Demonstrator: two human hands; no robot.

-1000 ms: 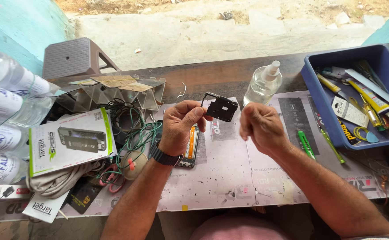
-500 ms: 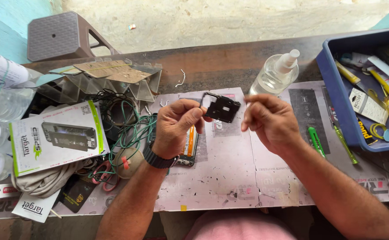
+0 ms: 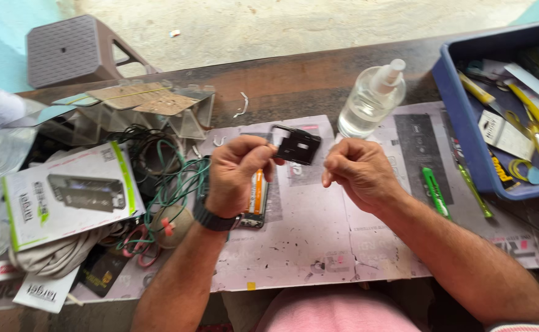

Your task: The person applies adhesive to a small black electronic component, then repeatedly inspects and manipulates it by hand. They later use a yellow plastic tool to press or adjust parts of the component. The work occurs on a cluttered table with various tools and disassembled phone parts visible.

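Long brown wooden workbench [image 3: 294, 80] across the whole view, overlaid with a scuffed pale pink work mat [image 3: 319, 246]. At the right edge, a blue plastic tray [image 3: 460, 129] crammed with tubes, cards and small tools; at the left, a white-and-green product box [image 3: 66, 197] lying on coiled cables, with tangled green wire [image 3: 177, 184] beside it. Further back, a clear plastic spray bottle [image 3: 368, 101] standing upright just beyond the hands. Flat on the mat under the left wrist, an opened phone [image 3: 256, 197] showing an orange battery. Left hand [image 3: 235, 172] raised above the mat, thumb and fingers pinched shut on the edge of a small black plastic phone part [image 3: 298, 146], held in the air between both hands. Right hand [image 3: 359, 172] close beside it, fingers curled and tips pressed together; impossible to tell whether anything tiny sits between them. Likely risks: a thin pinch on one edge letting the black part slip onto the cluttered mat; any tiny piece dropped here vanishing among wires; an elbow nudging the bottle over toward the exposed phone.
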